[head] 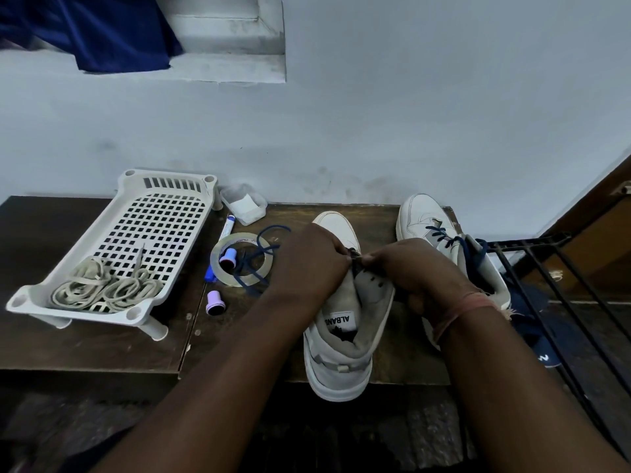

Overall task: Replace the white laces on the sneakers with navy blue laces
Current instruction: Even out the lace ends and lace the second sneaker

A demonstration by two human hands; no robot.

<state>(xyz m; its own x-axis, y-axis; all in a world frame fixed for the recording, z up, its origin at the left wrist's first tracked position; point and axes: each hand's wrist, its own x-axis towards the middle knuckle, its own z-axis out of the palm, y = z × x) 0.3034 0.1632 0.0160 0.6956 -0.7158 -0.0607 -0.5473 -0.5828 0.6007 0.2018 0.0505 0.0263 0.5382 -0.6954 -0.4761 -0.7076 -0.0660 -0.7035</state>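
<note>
While both hands work at the near sneaker [341,339] on the bench [102,336], the left hand [307,264] and right hand [409,268] each keep a closed grip pinching the navy lace [263,247]. Feed it flat, tension even. White laces [106,290] lie in the tray [164,213].

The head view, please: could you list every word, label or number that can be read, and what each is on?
"ALBAN", upside down and cut off at the tongue's edge: label on the tongue of the near sneaker.
Faint print on the tape roll: too small to read.
Print on the pen: too blurred to read.
A white mark, perhaps "M", on the dark blue item at the right: partly hidden, not certain.
</note>
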